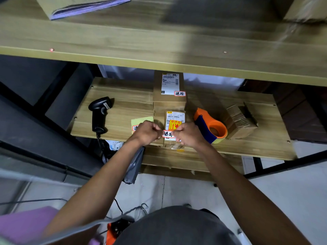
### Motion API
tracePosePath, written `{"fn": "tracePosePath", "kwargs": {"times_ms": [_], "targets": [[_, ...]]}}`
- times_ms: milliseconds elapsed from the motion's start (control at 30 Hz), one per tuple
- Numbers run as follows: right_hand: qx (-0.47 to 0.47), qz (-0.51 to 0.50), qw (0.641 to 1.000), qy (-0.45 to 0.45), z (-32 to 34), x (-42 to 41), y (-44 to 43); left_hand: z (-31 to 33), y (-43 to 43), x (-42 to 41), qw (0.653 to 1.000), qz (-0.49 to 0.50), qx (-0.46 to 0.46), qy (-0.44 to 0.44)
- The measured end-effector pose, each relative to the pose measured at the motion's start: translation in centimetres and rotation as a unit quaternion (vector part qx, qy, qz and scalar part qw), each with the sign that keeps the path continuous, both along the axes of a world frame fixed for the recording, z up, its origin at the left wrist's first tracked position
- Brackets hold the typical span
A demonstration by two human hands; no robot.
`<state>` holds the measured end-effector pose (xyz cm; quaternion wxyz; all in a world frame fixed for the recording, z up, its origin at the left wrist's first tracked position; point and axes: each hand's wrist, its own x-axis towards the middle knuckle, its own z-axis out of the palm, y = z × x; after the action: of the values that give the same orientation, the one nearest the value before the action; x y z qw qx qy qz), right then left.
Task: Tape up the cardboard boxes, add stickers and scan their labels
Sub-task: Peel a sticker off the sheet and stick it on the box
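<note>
A small cardboard box [174, 119] with a shipping label and a yellow-red fragile sticker stands on the lower wooden shelf [123, 105]. My left hand [147, 132] and my right hand [188, 134] pinch the two ends of a white red-edged sticker [167, 134] and hold it flat over the box's near end. Behind it stands a taller box [169, 89] with its own label and the same kind of sticker. A yellow backing sheet [141, 120] with another sticker lies just left of my left hand.
A black handheld barcode scanner [100, 113] lies on the shelf's left part, its cable hanging down. An orange and blue tape dispenser [211, 127] sits right of the box, beside a bundle of folded cardboard [241, 121]. An upper shelf [159, 50] overhangs the workspace.
</note>
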<state>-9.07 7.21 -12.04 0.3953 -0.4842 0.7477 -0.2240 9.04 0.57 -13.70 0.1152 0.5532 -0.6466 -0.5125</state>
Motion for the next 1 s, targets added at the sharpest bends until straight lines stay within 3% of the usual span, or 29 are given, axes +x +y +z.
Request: {"fn": "tracePosePath", "kwargs": {"times_ms": [333,1000], "targets": [[0.049,0.031,0.998,0.003,0.0,-0.7,-1.0,0.2,-0.3,-0.4,1.0,-0.02,0.023,0.006],[0.057,0.041,0.997,0.017,-0.1,-0.6,-1.3,0.3,-0.2,-0.4,0.999,-0.041,0.016,-0.01]]}}
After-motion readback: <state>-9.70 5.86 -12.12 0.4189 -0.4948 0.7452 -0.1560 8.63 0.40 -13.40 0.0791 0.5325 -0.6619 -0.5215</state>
